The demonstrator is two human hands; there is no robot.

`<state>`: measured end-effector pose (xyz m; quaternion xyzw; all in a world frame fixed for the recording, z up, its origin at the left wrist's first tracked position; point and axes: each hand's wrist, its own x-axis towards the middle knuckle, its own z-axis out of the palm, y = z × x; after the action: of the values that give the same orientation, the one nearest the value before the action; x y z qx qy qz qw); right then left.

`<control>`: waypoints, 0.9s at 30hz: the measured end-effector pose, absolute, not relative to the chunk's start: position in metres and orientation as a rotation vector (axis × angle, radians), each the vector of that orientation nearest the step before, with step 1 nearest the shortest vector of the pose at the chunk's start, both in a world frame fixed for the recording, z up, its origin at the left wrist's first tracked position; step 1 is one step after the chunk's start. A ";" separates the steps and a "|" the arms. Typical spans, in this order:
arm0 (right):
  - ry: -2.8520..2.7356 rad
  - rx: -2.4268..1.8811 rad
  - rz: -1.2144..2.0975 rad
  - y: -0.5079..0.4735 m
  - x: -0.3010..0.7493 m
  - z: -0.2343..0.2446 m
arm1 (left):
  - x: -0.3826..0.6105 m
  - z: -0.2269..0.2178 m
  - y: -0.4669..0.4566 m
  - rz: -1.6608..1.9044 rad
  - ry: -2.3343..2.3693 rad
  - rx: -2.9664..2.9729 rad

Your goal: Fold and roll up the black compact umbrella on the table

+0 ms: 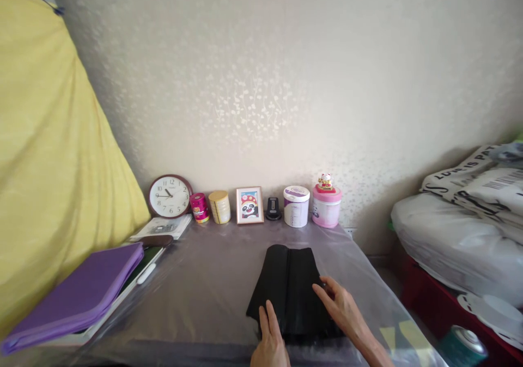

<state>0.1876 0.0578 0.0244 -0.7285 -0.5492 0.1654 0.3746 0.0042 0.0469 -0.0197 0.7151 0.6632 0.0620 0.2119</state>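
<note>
On the table in front of me lies a flat black sheet-like piece [288,285], soft-looking, with a lengthwise seam or crease down its middle. I cannot tell its exact kind. My left hand [269,337] rests at its near left part, fingers stretched out and pointing away from me. At its right edge is my right hand [340,303], its fingers extended and slightly bent, touching or just over the border. Neither hand is wrapped round anything. The near end of the black piece is dark and partly hidden by my left hand.
A clear plastic cover lies over the table [196,291]. Along the wall stand a clock [170,196], a picture frame [249,206], a white tub [296,206] and a pink tub [326,209]. A purple folder [77,296] lies left; a spray can [463,345] is beyond the right edge.
</note>
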 end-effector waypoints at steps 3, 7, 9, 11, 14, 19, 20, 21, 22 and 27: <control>-1.449 -1.892 0.343 0.058 0.187 0.024 | 0.005 -0.021 0.048 0.166 1.843 1.989; -1.488 -1.903 0.317 0.059 0.183 0.031 | 0.005 -0.020 0.049 0.137 1.849 1.989; -1.508 -1.912 0.304 0.059 0.179 0.037 | 0.004 -0.018 0.049 0.122 1.835 1.999; -1.534 -1.917 0.287 0.059 0.174 0.044 | 0.002 -0.015 0.048 0.113 1.817 2.010; -1.565 -1.928 0.261 0.061 0.168 0.053 | 0.001 -0.012 0.048 0.089 1.808 2.005; -1.565 -1.894 0.346 0.067 0.166 0.053 | 0.001 -0.010 0.050 0.053 1.805 1.961; -1.544 -1.888 0.407 0.068 0.167 0.052 | 0.002 -0.010 0.051 0.049 1.803 1.948; -1.514 -1.886 0.485 0.069 0.167 0.050 | 0.002 -0.010 0.052 0.047 1.799 1.935; -1.481 -1.884 0.569 0.070 0.168 0.048 | 0.002 -0.010 0.052 0.045 1.793 1.923; -1.373 -1.878 0.775 0.071 0.170 0.042 | 0.001 -0.009 0.053 0.042 1.767 1.899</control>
<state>0.1704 0.0707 0.0425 -0.7209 -0.5269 0.2975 0.3378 0.0015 0.0534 -0.0089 0.7048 0.6557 0.0155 0.2702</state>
